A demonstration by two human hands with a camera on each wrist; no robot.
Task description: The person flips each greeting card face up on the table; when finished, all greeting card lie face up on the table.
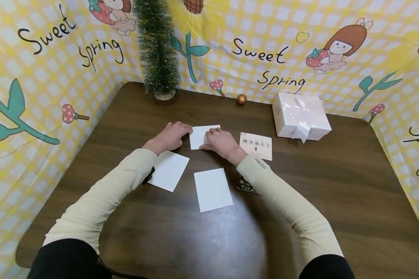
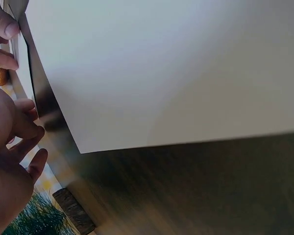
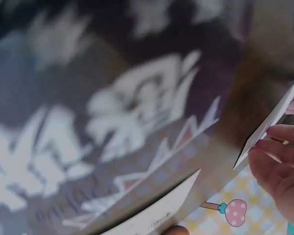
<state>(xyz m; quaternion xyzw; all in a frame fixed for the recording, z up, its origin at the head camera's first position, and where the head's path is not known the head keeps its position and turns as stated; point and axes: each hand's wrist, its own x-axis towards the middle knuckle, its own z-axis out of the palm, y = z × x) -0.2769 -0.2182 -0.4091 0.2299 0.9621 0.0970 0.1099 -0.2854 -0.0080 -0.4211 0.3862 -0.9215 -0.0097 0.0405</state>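
Note:
At the far middle of the table, a white card (image 1: 199, 139) lies between the two hands. The left hand (image 1: 171, 136) touches its left edge with loosely bent fingers, also seen in the left wrist view. Over its right part, the right hand (image 1: 221, 143) grips the card with bent fingers and thumb; the right wrist view shows fingers (image 3: 279, 142) against the card. Two more blank white cards, one left (image 1: 170, 170) under the left wrist and one nearer the front (image 1: 213, 190), lie on the table. A printed card (image 1: 260, 146) is right of the right hand. The right sleeve partly hides a dark card (image 1: 246, 186).
A white gift box (image 1: 298, 120) with a ribbon stands at the back right. A small green tree (image 1: 158, 54) on a wooden base and a copper-coloured ball (image 1: 241, 99) stand along the back edge. Patterned cloth (image 1: 223, 50) surrounds the brown table (image 1: 181, 240).

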